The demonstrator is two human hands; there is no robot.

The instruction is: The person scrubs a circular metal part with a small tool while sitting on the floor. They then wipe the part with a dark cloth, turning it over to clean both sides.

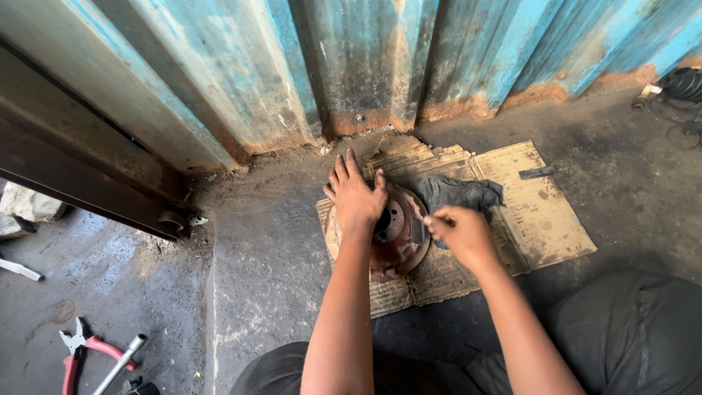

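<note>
While the left hand presses flat and open on the rusty brake disc, the right hand, pinching a small tool, could slip and scrape knuckles.
</note>
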